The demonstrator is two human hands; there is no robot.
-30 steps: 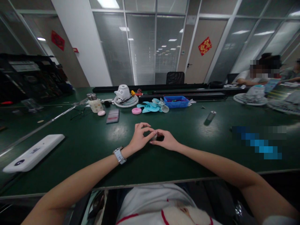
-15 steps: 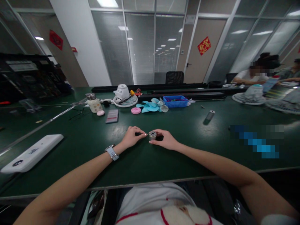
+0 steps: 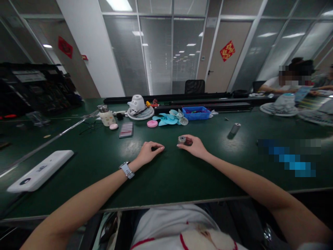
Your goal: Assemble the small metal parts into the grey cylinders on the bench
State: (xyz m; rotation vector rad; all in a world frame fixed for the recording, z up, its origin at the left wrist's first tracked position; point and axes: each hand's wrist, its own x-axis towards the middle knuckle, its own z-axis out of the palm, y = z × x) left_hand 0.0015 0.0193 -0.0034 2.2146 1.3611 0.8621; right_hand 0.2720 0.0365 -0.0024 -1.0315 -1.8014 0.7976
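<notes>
My right hand (image 3: 195, 146) grips a small grey metal cylinder (image 3: 181, 140) between thumb and fingers. The cylinder is upright, with a round dark centre on its top face. To its left, my left hand (image 3: 150, 152) rests low over the green table (image 3: 166, 180), thumb and forefinger closed to a pinch. Whatever the pinch may hold is too small to make out. A gap separates the two hands. Further right, a second grey metal cylinder (image 3: 235, 128) stands on the table, apart from both hands.
Along the back sit a white fan housing (image 3: 137, 103), light-blue fan blades (image 3: 169, 118), a blue bin (image 3: 196, 113) and a pink disc (image 3: 152, 124). A patterned bottle (image 3: 107, 117) stands back left. A long white device (image 3: 41, 171) lies left. Another person (image 3: 275, 83) sits far right.
My right hand has moved right and slightly away from me, carrying the metal cylinder off from the left hand's fingertips. My left hand has stayed nearly in place.
</notes>
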